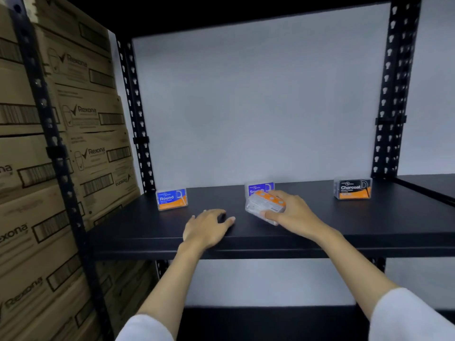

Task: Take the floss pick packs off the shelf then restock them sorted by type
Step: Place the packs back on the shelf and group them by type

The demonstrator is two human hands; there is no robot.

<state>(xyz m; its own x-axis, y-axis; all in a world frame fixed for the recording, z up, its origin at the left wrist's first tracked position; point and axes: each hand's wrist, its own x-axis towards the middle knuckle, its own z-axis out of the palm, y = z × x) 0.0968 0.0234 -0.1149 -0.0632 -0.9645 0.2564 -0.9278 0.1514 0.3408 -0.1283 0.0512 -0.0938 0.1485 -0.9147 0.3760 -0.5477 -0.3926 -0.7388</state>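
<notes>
Floss pick packs on a black shelf [320, 242], head view: "Round" pack [172, 199] at left, "Smooth" pack [258, 187] at centre, "Charcoal" pack [352, 188] at right, all upright near the back. Right hand [293, 212] grips a tilted clear pack [264, 205] just before the "Smooth" pack. Left hand [206, 228] rests palm-down, fingers loose, holding nothing. Cardboard cartons [61, 143] stand at far left.

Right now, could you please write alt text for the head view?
A right hand holds a floss pick pack on a black shelf, before a Smooth pack; the left hand rests empty. A Round pack stands left, a Charcoal pack right.
</notes>
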